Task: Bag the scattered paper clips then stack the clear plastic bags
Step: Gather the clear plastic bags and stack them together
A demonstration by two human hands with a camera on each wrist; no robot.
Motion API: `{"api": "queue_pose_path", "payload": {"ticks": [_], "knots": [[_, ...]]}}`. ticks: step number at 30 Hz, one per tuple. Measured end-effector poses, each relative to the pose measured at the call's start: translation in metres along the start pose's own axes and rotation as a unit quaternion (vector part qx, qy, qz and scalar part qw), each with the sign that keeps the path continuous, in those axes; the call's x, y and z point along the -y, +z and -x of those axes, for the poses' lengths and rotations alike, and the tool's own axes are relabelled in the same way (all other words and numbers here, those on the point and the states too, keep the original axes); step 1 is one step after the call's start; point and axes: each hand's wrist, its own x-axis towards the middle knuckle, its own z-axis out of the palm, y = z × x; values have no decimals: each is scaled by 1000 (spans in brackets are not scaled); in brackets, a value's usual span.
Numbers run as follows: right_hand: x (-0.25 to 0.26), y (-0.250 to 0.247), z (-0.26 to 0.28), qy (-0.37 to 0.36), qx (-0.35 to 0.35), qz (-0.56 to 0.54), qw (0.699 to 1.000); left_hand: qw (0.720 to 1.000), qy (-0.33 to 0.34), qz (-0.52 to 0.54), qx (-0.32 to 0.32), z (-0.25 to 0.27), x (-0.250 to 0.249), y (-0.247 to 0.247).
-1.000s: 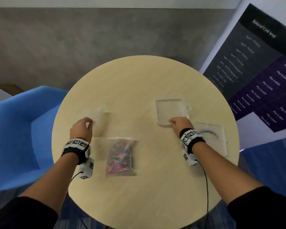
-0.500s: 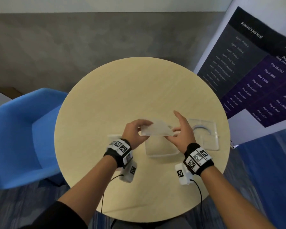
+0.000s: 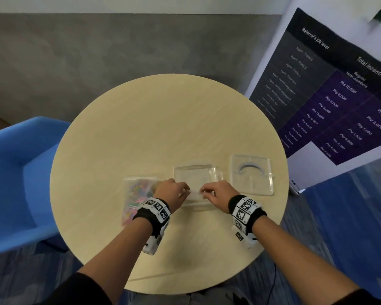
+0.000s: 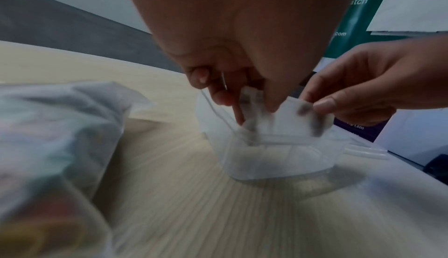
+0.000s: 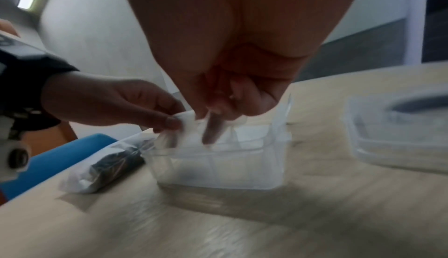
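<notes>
Both hands hold one empty clear plastic bag over the near rim of a clear square container on the round table. My left hand pinches the bag's left end and my right hand pinches its right end. In the left wrist view the clear bag hangs into the container, with my left hand's fingers curled on it. A bag full of coloured paper clips lies flat on the table, just left of my left wrist.
The container's clear lid lies to the right of it. The light wooden table is round, with a blue chair at its left and a printed banner standing at its right.
The hands moved from apart on the table to together, lifting the empty bag between them. They have since lowered it to the container's near rim.
</notes>
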Motion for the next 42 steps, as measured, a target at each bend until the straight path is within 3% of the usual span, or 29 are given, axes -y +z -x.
{"api": "queue_pose_path", "payload": {"ticks": [3,6,8,9,11,13,18,22,25,27,30,32,34,37,42], "knots": [[-1,-10,-1,22,-15,-66,997,1000,-23,-13,3,-8,-4,2],[-21,-36,-3,86,-206,-135,965,999,-50,-11,-9,-22,-7,-2],[-49,-53,-8,178,-298,-71,935,998,-58,-34,-20,-28,-9,-4],[-63,-58,-9,245,-293,-15,924,997,-62,-45,-24,-31,-10,-3],[-86,-60,-11,380,-215,33,899,995,-71,-70,-25,-36,-10,-1],[-96,-57,-8,440,-166,5,883,992,-80,-90,-27,-42,-9,1],[-107,-50,4,441,-201,-12,875,989,-97,-85,-69,-49,-8,3],[-133,-56,16,467,-188,-84,860,989,-113,-24,-93,-47,-9,3],[-135,-81,30,423,-204,-164,868,981,-146,43,-123,-43,-7,-5],[-117,-104,33,377,-261,-203,865,967,-183,108,-139,-40,-3,-11],[-71,-123,28,248,-317,-286,870,938,-234,213,-142,-33,3,-20],[-41,-117,18,156,-289,-385,862,923,-243,270,-130,-27,5,-23],[-18,-99,4,123,-238,-433,860,914,-232,310,-122,-18,4,-21],[3,-54,-14,150,-170,-444,867,902,-228,340,-139,-6,2,-14],[2,-12,-19,182,-173,-325,912,902,-256,332,-105,8,1,2]]}}
